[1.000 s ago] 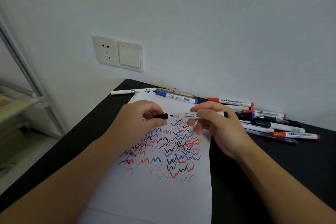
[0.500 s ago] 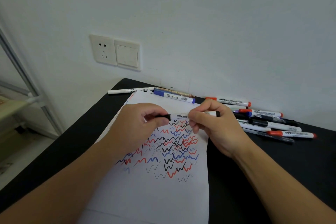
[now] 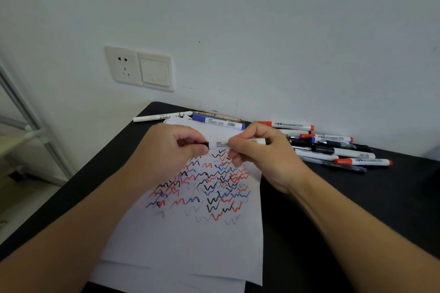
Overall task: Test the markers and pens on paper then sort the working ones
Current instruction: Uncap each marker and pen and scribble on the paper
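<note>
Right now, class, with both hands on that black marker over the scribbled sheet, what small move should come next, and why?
Probably set the black marker down on one of the groups on the table. Its cap looks closed against the barrel, the left hand pinching the cap end, the right hand gripping the barrel, and the paper already carries black squiggles. Which group I cannot tell.

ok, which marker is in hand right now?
The white black-capped marker, held level above the scribbled paper: left hand on its cap, right hand on its barrel. All others lie on the table.

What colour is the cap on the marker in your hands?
Black, on the marker; the head view shows it.
</note>
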